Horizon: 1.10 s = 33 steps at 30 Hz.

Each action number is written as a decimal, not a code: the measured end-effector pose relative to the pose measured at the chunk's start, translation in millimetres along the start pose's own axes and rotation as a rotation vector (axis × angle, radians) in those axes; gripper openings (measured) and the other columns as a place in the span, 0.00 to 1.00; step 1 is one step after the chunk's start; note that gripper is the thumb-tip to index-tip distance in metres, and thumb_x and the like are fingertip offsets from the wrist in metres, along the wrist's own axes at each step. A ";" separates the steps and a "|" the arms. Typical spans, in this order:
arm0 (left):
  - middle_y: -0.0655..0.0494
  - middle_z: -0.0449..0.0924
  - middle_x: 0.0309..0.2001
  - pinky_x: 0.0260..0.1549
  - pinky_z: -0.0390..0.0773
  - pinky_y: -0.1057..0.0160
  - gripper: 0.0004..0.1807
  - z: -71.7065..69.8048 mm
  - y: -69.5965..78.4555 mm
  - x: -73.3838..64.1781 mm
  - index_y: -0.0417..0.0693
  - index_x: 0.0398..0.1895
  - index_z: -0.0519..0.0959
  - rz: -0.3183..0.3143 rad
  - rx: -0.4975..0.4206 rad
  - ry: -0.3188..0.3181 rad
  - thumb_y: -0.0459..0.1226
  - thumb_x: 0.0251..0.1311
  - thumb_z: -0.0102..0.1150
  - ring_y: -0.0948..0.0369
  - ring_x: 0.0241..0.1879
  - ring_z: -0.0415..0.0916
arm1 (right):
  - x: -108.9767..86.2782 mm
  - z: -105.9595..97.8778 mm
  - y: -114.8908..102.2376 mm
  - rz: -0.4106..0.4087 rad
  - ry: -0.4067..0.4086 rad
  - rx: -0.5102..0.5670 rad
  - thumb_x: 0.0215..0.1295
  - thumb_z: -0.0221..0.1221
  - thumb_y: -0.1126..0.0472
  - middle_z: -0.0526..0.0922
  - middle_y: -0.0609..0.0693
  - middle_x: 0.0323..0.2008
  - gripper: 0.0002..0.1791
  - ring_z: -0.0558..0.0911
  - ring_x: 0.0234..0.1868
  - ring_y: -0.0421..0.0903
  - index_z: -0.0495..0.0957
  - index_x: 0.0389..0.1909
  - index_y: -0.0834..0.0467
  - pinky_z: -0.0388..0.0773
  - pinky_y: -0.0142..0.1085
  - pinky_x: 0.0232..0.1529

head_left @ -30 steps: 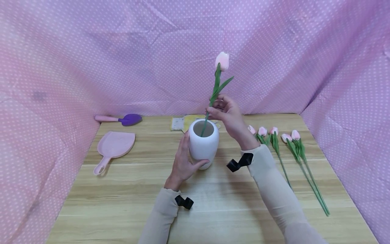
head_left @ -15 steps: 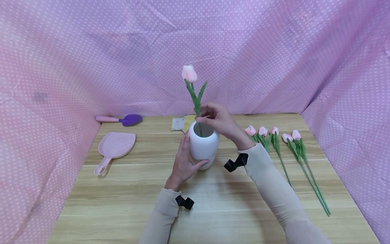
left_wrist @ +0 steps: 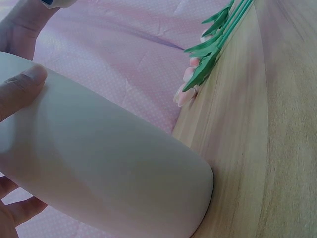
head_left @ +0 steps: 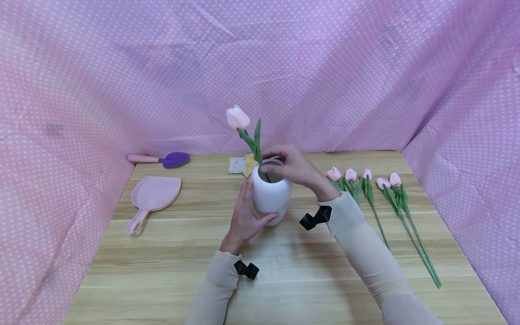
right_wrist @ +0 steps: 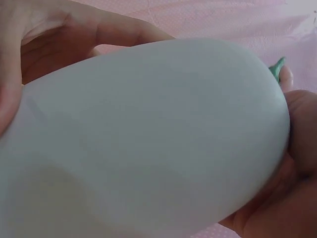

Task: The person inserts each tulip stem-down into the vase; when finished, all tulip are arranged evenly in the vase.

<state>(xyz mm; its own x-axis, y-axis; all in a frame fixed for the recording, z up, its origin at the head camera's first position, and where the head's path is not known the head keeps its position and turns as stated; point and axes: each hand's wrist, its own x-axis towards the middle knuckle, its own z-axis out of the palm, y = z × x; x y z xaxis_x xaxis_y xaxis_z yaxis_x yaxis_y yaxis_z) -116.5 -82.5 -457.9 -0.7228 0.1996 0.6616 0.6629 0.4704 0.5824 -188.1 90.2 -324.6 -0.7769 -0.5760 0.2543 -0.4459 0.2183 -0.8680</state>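
Observation:
A white vase (head_left: 271,196) stands upright on the wooden table. My left hand (head_left: 247,221) grips its left side, thumb across the front; in the left wrist view the vase (left_wrist: 119,148) lies between thumb and fingers. Over the vase's mouth, my right hand (head_left: 294,168) pinches the green stem of a pink tulip (head_left: 238,118). The stem's lower end is inside the vase and the bloom leans to the left. In the right wrist view the vase (right_wrist: 163,134) hides most of the tulip; only a green leaf tip (right_wrist: 278,68) shows beside the right hand (right_wrist: 282,198).
Several pink tulips (head_left: 395,180) lie on the right of the table (head_left: 162,266). A pink dustpan-shaped scoop (head_left: 156,193) and a purple trowel (head_left: 174,160) lie at the left. Behind the vase is a yellow and white item (head_left: 237,165), partly hidden. Pink dotted cloth surrounds the table.
The tulip has gone down into the vase, and its bloom has swung left and lower. My right hand has come down to the vase's mouth. The left hand stays on the vase.

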 end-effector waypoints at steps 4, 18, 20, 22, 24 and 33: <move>0.33 0.57 0.73 0.67 0.71 0.38 0.69 0.1 -1.0 0.5 0.43 0.78 0.44 0.020 0.005 0.007 0.37 0.35 0.85 0.38 0.70 0.63 | -2.7 -2.8 -2.3 -0.078 -0.071 -0.051 0.62 0.65 0.71 0.85 0.60 0.51 0.14 0.80 0.59 0.53 0.84 0.49 0.66 0.73 0.47 0.69; 0.32 0.57 0.74 0.67 0.71 0.38 0.71 -0.3 -1.6 0.1 0.48 0.80 0.42 0.009 -0.010 0.009 0.36 0.36 0.85 0.38 0.71 0.63 | -6.4 -4.7 -1.8 -0.065 -0.191 0.041 0.65 0.62 0.71 0.80 0.58 0.50 0.09 0.75 0.56 0.43 0.84 0.45 0.66 0.76 0.39 0.61; 0.33 0.57 0.73 0.67 0.71 0.38 0.71 -0.3 -1.7 0.1 0.47 0.80 0.42 0.006 -0.012 0.008 0.37 0.36 0.85 0.38 0.71 0.63 | -6.0 -4.6 -2.1 -0.067 -0.199 0.044 0.65 0.62 0.71 0.79 0.58 0.51 0.09 0.74 0.55 0.43 0.83 0.45 0.66 0.77 0.38 0.60; 0.33 0.58 0.73 0.67 0.72 0.38 0.70 -0.4 -1.4 0.2 0.46 0.79 0.43 0.004 -0.013 0.008 0.37 0.36 0.85 0.38 0.71 0.63 | -6.0 -4.5 -2.5 -0.067 -0.200 0.050 0.65 0.62 0.72 0.79 0.58 0.52 0.10 0.73 0.56 0.43 0.83 0.46 0.66 0.77 0.38 0.60; 0.33 0.57 0.73 0.66 0.72 0.38 0.70 -0.5 -1.0 0.3 0.47 0.80 0.43 0.001 -0.013 0.006 0.36 0.36 0.84 0.38 0.70 0.64 | -6.3 -4.6 -2.9 -0.066 -0.200 0.056 0.65 0.62 0.72 0.79 0.58 0.52 0.10 0.73 0.56 0.44 0.82 0.47 0.67 0.77 0.39 0.60; 0.33 0.57 0.74 0.66 0.71 0.38 0.71 -0.6 0.4 -1.3 0.48 0.80 0.42 -0.005 -0.010 -0.001 0.35 0.36 0.84 0.37 0.71 0.63 | -9.9 -6.4 -0.5 -0.023 -0.158 0.028 0.63 0.65 0.69 0.82 0.55 0.49 0.19 0.78 0.51 0.42 0.78 0.55 0.63 0.79 0.36 0.55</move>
<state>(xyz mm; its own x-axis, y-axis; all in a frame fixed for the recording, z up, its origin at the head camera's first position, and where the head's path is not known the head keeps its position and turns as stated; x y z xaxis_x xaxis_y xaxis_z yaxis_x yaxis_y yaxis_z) -115.2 -83.2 -458.3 -0.7261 0.1979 0.6585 0.6614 0.4629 0.5901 -183.0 100.9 -323.9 -0.6859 -0.6980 0.2056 -0.4484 0.1829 -0.8749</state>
